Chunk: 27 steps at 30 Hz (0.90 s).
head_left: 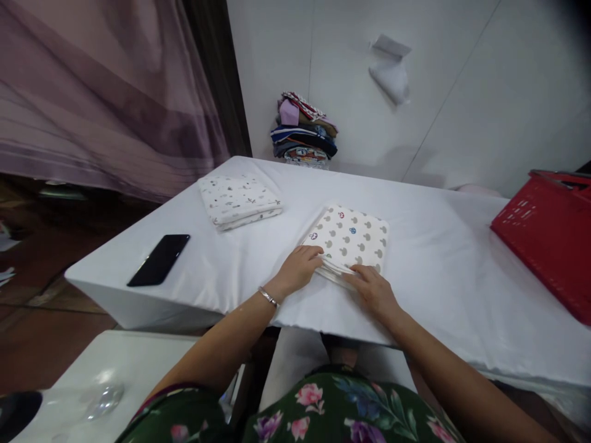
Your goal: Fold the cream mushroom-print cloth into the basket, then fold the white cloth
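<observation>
The left forearm, a bracelet (268, 297) at its wrist, slants up and rightward from the lower edge; the left hand (300, 267) sits knuckles up, its fingers and thumb drawn narrow on the left part of the near edge of a mushroom-print cloth (353, 237), which lies folded at mid-table; the right forearm slants up and leftward, and the right hand (372, 292) holds the same edge farther right between bent fingers and thumb, palm down; a gap parts the two hands. At far left a clear round object (105, 400) is too blurred to name; the fingertips partly hide the cloth's near layers, so these cannot be counted; the red basket (547, 240) is cut off by the right border. Counted from the left, there are one black phone (159, 260), one folded leaf-print cloth (240, 200), one pile of folded clothes (305, 132) beyond the table (443, 264), the one mushroom-print cloth under the hands, and the one basket; that makes two folded cloths on the white cover.
</observation>
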{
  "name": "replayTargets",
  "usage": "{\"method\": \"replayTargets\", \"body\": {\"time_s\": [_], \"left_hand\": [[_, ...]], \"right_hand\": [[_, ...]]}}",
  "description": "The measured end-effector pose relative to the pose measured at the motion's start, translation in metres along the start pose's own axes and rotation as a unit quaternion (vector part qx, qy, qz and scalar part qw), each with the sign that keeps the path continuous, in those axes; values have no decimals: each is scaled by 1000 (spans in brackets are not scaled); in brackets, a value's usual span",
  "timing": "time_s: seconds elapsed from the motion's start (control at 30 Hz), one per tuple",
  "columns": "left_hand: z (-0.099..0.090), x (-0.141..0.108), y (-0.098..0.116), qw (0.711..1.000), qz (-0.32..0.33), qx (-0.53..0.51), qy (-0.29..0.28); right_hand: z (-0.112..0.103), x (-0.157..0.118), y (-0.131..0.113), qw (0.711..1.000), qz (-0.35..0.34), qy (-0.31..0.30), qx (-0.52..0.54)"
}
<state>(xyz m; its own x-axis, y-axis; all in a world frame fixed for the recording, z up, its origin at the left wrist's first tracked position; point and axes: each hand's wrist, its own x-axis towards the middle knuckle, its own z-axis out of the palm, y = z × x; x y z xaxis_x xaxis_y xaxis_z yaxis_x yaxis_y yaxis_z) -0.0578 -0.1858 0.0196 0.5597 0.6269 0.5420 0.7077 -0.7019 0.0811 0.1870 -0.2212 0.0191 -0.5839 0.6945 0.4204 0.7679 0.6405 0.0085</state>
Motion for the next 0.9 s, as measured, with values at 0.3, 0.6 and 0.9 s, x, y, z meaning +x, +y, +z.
{"method": "replayTargets", "body": {"time_s": [0.3,0.6,0.9], "left_hand": [[-7,1,6,999,9,4,-35],[-7,3,4,998,-18,-59,-6],[-9,4,5,998,-29,-62,-15]], "right_hand": [[-1,0,0,1000,11,16,9],[3,1,-8,1000,16,16,-11],[3,5,-5,999,20,26,-7]]}}
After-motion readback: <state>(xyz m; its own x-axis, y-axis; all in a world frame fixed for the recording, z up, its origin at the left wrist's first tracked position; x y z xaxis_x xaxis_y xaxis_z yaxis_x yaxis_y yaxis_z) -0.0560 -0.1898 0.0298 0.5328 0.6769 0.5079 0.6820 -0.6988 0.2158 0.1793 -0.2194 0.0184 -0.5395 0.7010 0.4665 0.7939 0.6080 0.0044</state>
